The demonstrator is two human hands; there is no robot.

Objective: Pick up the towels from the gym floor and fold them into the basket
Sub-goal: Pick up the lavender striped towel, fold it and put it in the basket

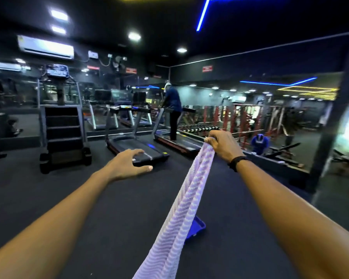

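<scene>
Above the dark gym floor [109, 228], my right hand [223, 143] pinched a striped towel [181, 208], left hand [129, 164] spread, blue basket [197, 228] partly hidden, wall signs unreadable.

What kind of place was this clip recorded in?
A gym, most likely its cardio area: treadmills stand in a row beside a stair climber, and a long wall mirror reflects weight racks. The right hand holds a towel.
</scene>
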